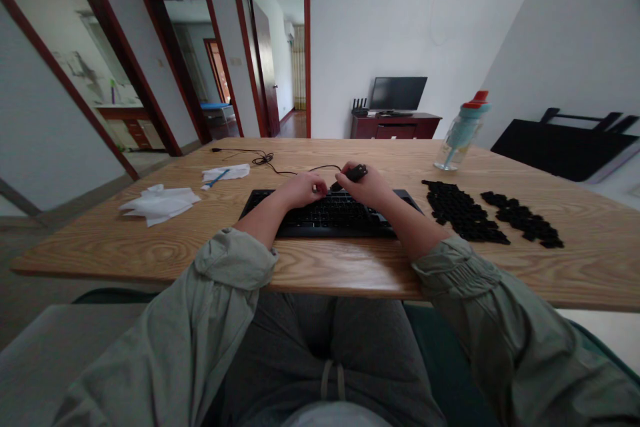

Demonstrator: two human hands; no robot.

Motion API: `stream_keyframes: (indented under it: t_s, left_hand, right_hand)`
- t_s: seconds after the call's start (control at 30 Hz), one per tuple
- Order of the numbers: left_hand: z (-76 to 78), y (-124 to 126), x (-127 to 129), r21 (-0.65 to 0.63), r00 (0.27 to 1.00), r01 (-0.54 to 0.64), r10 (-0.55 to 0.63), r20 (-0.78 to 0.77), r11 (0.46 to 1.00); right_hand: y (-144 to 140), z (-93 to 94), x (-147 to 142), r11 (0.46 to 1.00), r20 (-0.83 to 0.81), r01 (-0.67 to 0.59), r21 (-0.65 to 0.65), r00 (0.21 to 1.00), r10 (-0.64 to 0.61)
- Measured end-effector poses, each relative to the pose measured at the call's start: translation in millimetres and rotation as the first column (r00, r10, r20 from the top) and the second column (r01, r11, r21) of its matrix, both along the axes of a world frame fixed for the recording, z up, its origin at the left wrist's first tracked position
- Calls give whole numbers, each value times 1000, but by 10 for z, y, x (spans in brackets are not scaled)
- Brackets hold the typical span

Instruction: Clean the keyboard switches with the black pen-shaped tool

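A black keyboard (330, 217) lies at the table's front edge, its keycaps seemingly removed. My right hand (367, 187) is closed round a thick, black-handled tool (356, 173) tilted over the keyboard's back edge; its working end is too small to make out. Close to that end, my left hand (303, 191) rests over the keyboard with its fingers curled together, and whatever they may pinch is hidden. Loose black keycaps lie in two patches to the right, a larger patch (463, 213) and a smaller patch (525, 219).
Behind the keyboard, a thin black cable (263, 159) is bundled on the wooden table (200, 257). At left lie crumpled white tissues (163, 205) and a blue stick (216, 178) on another tissue. A clear bottle (457, 140) with a red lid stands at back right.
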State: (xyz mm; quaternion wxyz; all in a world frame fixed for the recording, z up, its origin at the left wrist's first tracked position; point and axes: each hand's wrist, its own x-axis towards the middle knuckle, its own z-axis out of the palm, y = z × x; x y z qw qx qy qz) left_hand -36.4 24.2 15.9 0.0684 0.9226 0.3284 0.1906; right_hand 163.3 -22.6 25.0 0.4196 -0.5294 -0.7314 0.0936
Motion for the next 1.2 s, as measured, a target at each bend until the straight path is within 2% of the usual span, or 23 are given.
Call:
stream_keyframes:
  t_s: [0.47,0.67,0.77,1.0,1.2]
  left_hand:
    - [-5,-31,23,82,1000,13,-11,-25,997]
    - [-7,-18,11,-18,993,-89,90,77,996]
    - [5,2,-17,-82,990,-101,109,91,991]
    - [29,-8,-31,-120,993,-89,97,63,989]
    - [38,-14,-14,-149,993,-99,108,53,984]
  right_hand:
    - [-17,125,165,973,27,-205,-109,978,209]
    - [-20,174,179,957,41,-268,-114,961,274]
    - [-39,203,196,950,29,-286,-126,956,291]
    - [59,172,267,899,-153,-357,-255,933,327]
    - [185,97,220,908,-310,-355,-224,909,279]
